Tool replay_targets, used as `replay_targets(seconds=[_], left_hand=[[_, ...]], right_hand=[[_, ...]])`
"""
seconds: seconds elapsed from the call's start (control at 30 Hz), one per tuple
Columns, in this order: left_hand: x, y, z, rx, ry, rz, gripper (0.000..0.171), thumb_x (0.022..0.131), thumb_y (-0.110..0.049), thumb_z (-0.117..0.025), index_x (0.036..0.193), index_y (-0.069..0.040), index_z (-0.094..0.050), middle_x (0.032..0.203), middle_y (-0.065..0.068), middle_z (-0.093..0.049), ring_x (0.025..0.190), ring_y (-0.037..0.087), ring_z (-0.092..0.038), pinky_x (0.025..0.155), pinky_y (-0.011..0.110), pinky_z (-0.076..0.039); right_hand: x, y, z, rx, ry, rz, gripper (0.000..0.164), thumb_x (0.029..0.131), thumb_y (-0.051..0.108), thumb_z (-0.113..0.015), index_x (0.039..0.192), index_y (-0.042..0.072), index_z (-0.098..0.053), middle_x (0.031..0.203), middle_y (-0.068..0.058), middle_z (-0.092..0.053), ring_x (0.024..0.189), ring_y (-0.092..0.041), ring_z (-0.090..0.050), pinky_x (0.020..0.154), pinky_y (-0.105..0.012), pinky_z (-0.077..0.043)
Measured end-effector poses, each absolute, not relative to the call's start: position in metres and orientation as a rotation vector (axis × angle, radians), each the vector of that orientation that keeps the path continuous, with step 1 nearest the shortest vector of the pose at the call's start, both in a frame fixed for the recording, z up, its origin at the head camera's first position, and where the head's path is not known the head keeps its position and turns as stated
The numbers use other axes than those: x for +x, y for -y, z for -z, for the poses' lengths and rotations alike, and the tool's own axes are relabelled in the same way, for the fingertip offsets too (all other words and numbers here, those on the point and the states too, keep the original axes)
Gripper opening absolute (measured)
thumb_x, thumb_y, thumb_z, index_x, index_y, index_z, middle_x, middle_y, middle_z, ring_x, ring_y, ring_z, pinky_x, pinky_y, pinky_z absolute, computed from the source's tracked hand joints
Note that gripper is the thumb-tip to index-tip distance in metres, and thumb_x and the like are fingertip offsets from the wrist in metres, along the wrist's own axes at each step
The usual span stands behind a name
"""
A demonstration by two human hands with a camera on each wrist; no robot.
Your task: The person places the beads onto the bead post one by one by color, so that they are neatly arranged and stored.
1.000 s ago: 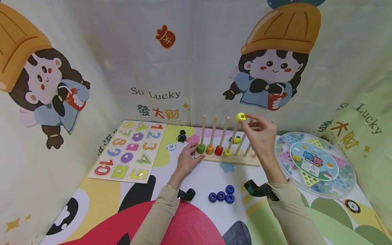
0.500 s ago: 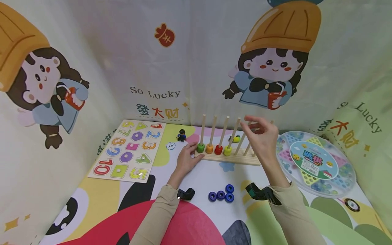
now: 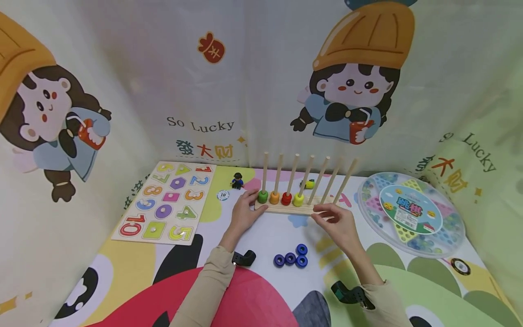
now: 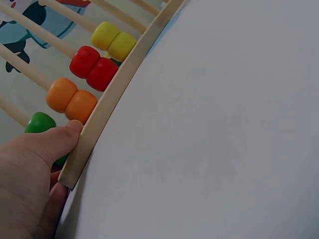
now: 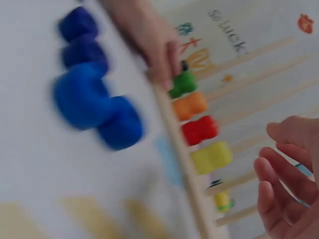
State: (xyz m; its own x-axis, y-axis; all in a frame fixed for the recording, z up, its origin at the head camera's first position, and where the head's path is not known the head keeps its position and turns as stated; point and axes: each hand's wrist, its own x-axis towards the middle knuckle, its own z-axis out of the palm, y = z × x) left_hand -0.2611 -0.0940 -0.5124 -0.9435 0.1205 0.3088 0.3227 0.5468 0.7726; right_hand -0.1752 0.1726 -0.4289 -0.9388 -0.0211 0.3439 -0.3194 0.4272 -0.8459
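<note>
My left hand [image 3: 243,212] grips the left end of a wooden bead-stacking rack [image 3: 282,209], its thumb against the base beside the green beads [image 4: 41,122]. Pairs of orange [image 4: 80,106], red [image 4: 102,74] and yellow beads [image 4: 121,46] sit low on the neighbouring pegs. Farther right, the three pegs carry no beads. My right hand [image 3: 338,225] hovers in front of the rack's right part, fingers loosely bent and holding nothing. Several blue beads [image 5: 82,97] lie grouped on the table in front of the rack.
At the left lies a number puzzle board [image 3: 163,210]. A small toy figure [image 3: 237,180] and a poker chip [image 3: 223,195] are near the rack's left end. A small yellow-green toy [image 3: 309,184] is behind it. A round Chinese checkers box [image 3: 410,209] and a black chip [image 3: 460,266] are right.
The right hand let go of a yellow bead at the fourth peg's top, and it dropped onto the yellow one below. That hand then came down in front of the rack. Left hand stays put.
</note>
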Motion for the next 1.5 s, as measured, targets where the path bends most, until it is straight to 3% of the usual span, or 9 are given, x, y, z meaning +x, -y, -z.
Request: replay_targets(seconds=[0.17,0.47,0.73,0.9,1.07,1.5], left_hand=[[-0.262,0.095,0.514,-0.371,2.557,1.332,0.053,0.085,-0.023,-0.079,0.130,0.001,-0.062,0.137,0.012,-0.056,0.117,0.027,-0.057,0.093,0.036,-0.054],[-0.262,0.095,0.514,-0.373,2.550,1.342,0.052,0.085,-0.021,-0.079,0.129,0.002,-0.062,0.137,0.013,-0.056,0.119,0.028,-0.056,0.095,0.036,-0.053],[-0.262,0.096,0.516,-0.366,2.562,1.346,0.053,0.086,-0.021,-0.078,0.130,0.003,-0.062,0.137,0.013,-0.056,0.118,0.029,-0.056,0.095,0.036,-0.053],[-0.262,0.095,0.517,-0.374,2.548,1.361,0.053,0.085,-0.021,-0.079,0.129,0.003,-0.062,0.136,0.013,-0.056,0.118,0.029,-0.056,0.095,0.036,-0.053],[-0.262,0.094,0.516,-0.375,2.545,1.362,0.053,0.086,-0.022,-0.078,0.130,0.003,-0.062,0.137,0.013,-0.056,0.118,0.029,-0.056,0.094,0.036,-0.053],[-0.261,0.093,0.513,-0.361,2.557,1.365,0.053,0.086,-0.021,-0.078,0.130,0.003,-0.061,0.137,0.014,-0.056,0.118,0.030,-0.056,0.095,0.036,-0.053]], right_hand=[[-0.169,-0.178,0.464,0.359,2.497,-1.532,0.021,0.083,0.004,-0.078,0.103,-0.002,-0.074,0.095,-0.014,-0.074,0.079,-0.011,-0.067,0.066,-0.024,-0.056],[-0.155,-0.174,0.481,0.635,2.621,-1.549,0.025,0.082,0.006,-0.080,0.105,-0.002,-0.072,0.094,-0.012,-0.073,0.070,-0.008,-0.063,0.061,-0.024,-0.054],[-0.152,-0.168,0.481,0.695,2.594,-1.535,0.019,0.082,0.002,-0.078,0.100,-0.002,-0.073,0.093,-0.015,-0.073,0.068,-0.014,-0.064,0.059,-0.025,-0.054],[-0.151,-0.168,0.482,0.700,2.605,-1.515,0.015,0.085,0.003,-0.076,0.099,0.000,-0.074,0.092,-0.012,-0.073,0.068,-0.010,-0.063,0.059,-0.024,-0.054],[-0.150,-0.170,0.483,0.743,2.666,-1.569,0.021,0.085,0.007,-0.077,0.104,-0.001,-0.073,0.095,-0.013,-0.073,0.066,-0.006,-0.060,0.055,-0.022,-0.051],[-0.147,-0.161,0.470,0.715,2.646,-1.493,0.026,0.079,-0.007,-0.077,0.104,-0.007,-0.071,0.092,-0.017,-0.069,0.072,-0.017,-0.065,0.060,-0.024,-0.054]])
